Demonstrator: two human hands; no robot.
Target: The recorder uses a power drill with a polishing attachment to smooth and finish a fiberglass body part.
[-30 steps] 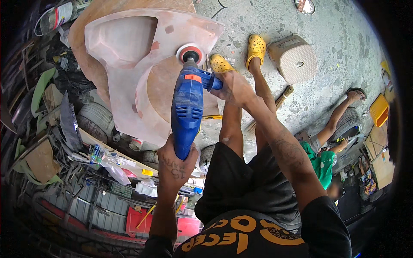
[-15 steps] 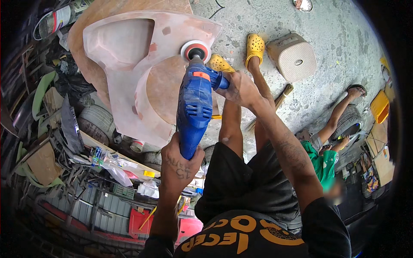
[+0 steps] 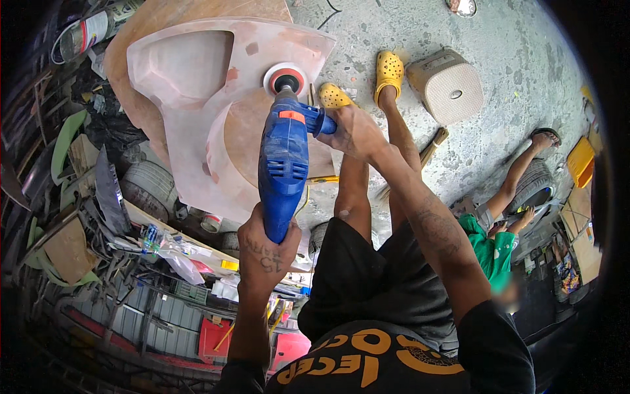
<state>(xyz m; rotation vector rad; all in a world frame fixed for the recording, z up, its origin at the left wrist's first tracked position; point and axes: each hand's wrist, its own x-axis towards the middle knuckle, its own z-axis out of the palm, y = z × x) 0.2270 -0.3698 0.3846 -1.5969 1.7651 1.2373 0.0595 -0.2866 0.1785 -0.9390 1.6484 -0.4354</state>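
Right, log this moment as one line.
left hand: gripping rear of blue drill | right hand: gripping its side handle | round disc: over pale pink panel | nearby: beige stool on concrete floor

The place was a workshop, as shown by the blue power tool (image 3: 283,157) with a round disc (image 3: 299,78) at a patchy pinkish panel (image 3: 189,146), the tyres (image 3: 147,185), the heaped parts (image 3: 71,251) and the stained floor (image 3: 525,79).

Illumination diffuse: bright on the concrete floor (image 3: 518,79), dim around the scrap heap (image 3: 69,253) at left. Shadows soft-edged. Power drill (image 3: 283,161) acceptably sharp; co-worker's head (image 3: 508,293) blurred beyond detail. Fisheye curvature pronounced toward the rim; corners fall to black.
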